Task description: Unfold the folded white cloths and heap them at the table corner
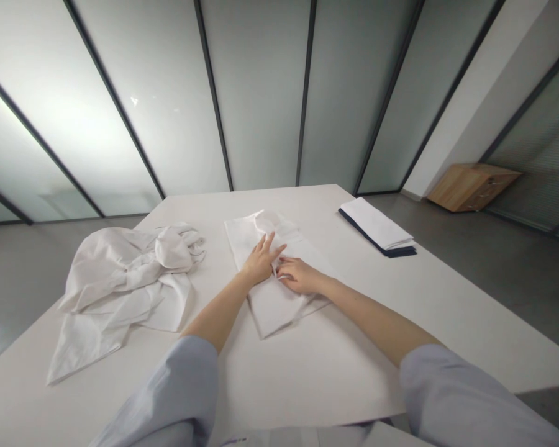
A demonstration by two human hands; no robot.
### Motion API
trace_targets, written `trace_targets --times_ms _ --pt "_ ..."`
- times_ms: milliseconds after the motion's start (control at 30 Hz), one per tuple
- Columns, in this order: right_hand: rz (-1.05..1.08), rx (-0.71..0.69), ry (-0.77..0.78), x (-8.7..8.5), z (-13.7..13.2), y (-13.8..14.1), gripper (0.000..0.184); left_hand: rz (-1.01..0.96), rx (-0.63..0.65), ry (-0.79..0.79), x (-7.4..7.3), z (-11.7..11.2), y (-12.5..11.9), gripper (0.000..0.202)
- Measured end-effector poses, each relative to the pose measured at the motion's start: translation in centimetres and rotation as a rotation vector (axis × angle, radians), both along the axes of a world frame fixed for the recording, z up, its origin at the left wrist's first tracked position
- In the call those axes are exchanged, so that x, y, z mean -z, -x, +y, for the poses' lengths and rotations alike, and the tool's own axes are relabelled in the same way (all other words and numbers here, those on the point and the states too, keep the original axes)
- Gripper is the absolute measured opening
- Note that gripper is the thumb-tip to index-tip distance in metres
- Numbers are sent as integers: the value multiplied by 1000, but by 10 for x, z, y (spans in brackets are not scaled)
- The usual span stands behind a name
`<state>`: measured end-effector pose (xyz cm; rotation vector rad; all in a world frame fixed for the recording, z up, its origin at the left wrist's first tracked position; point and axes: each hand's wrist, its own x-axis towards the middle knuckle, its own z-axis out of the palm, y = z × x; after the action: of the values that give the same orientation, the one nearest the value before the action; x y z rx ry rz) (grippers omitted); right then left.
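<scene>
A white shirt (272, 298), folded into a long narrow strip, lies in the middle of the white table (335, 366). My left hand (261, 259) rests flat on it with the fingers stretched out and slightly apart. My right hand (297, 275) lies just to its right, fingers curled and pinching a fold of the shirt's cloth near the middle of the strip. Both forearms are bare, with pale blue sleeves pushed up.
A crumpled heap of white garments (121, 279) lies on the table's left part. A folded stack of white and dark cloth (378, 227) sits at the far right. Frosted glass walls stand behind, and a wooden cabinet (472, 185) is on the floor to the right.
</scene>
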<state>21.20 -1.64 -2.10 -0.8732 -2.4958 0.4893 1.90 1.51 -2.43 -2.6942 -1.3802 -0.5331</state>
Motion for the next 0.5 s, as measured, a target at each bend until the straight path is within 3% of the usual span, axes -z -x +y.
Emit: trace_targets --times_ms 67,133,267,400,500 --pt "92 34 122 0 2 -3 21 51 48 33 1 1 0 56" --pt "219 174 193 1 10 -13 27 61 58 69 3 4 0 48" --pt "326 405 210 5 31 -40 34 -94 -30 136 5 8 2 49" --pt "227 352 299 11 37 -54 38 -388 -141 190 4 12 8 45" --pt "62 330 246 12 36 -54 39 -703 -240 158 5 18 20 36"
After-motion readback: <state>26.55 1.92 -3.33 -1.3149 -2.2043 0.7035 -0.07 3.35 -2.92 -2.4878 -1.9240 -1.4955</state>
